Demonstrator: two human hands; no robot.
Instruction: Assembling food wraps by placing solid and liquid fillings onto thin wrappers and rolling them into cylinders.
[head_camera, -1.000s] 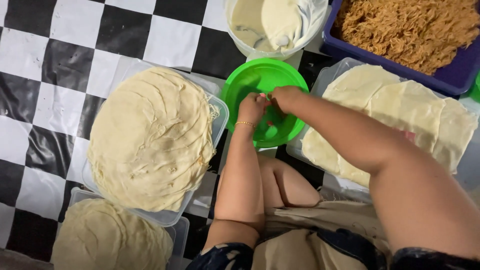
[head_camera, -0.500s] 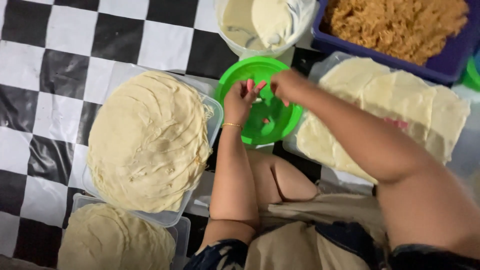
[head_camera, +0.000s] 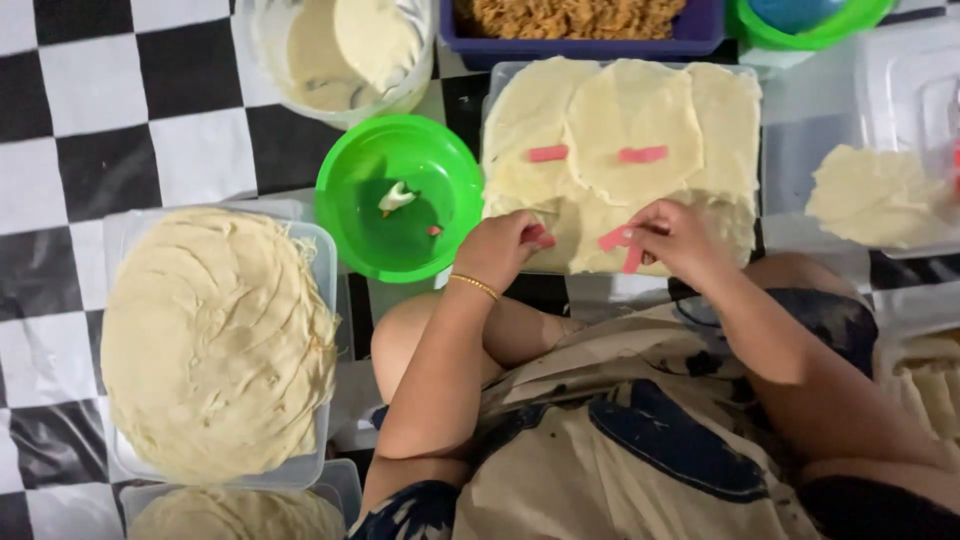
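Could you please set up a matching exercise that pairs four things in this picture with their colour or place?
Things:
1. round bowl
2. tub of shredded filling
3. stack of wrappers
4. bracelet

Colour or place:
a. gold, on the left wrist
b. in a clear tray on the checkered floor
c. bright green
d. dark blue, at the top edge

Pairs: 1-c, 2-d, 3-b, 4-a
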